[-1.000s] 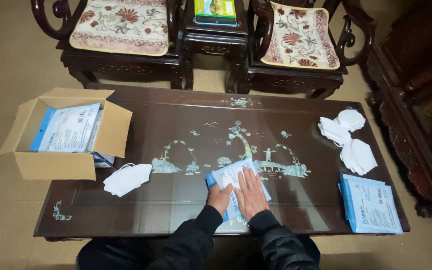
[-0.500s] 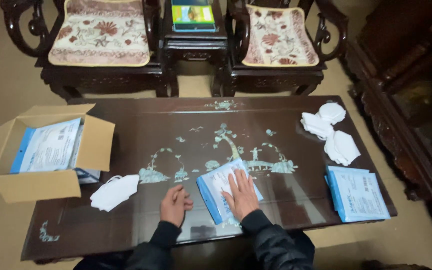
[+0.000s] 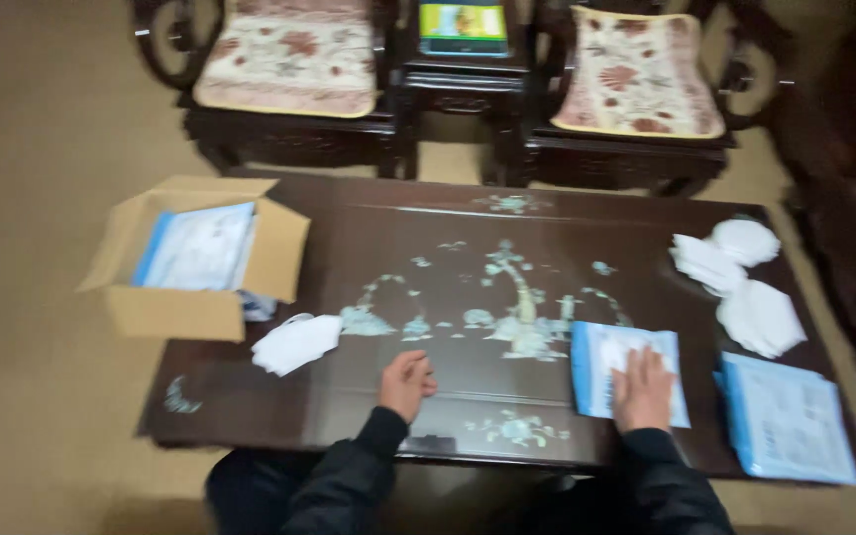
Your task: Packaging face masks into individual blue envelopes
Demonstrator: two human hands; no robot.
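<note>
The whole view is smeared by motion blur. The right hand is laid flat, fingers spread, on a blue-edged packet; the left hand is loosely curled, empty, on the dark table.

The scene is viewed from a single head-worn camera, angled steeply down and forward across a dark table. The near edge and both forearms are cut off at the bottom of the frame; two chairs are seen at the top. A medium distance is kept. The frame is blurred.
</note>
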